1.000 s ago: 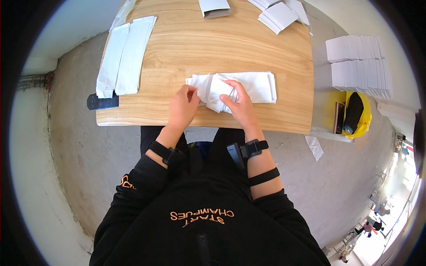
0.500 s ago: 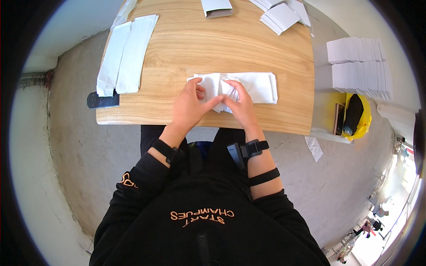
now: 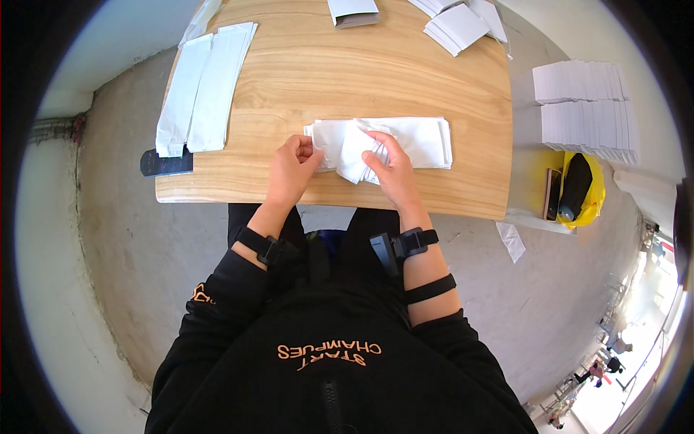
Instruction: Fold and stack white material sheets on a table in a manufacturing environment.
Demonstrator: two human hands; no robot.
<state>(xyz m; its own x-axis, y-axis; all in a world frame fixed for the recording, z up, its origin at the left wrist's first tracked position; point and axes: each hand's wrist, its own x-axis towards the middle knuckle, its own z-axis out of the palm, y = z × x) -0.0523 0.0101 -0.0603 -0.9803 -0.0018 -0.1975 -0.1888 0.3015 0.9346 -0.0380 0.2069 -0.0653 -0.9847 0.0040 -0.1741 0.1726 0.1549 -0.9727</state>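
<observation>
A pile of long, thin white sheets point(image 3: 423, 142) lies crosswise near the front edge of the wooden table. Over its middle, my right hand point(image 3: 394, 173) grips a folded bundle of white sheets point(image 3: 354, 153) between thumb and fingers. At the pile's left end, my left hand point(image 3: 290, 173) has its fingers curled in, with thumb and fingertips pinching the edge of the top sheet. Whether these pieces are paper or thin bags, I cannot make out.
Two long white stacks point(image 3: 215, 87) lie at the table's left, over a dark flat object point(image 3: 166, 163). An open white box point(image 3: 354, 13) and white folded cards point(image 3: 457, 30) sit at the far side. Right of the table are stacked white cards point(image 3: 585, 130) and a yellow bag point(image 3: 596, 189).
My left hand has moved left, away from the bundle, to the left end of the pile. My right hand stays in place, holding the bundle.
</observation>
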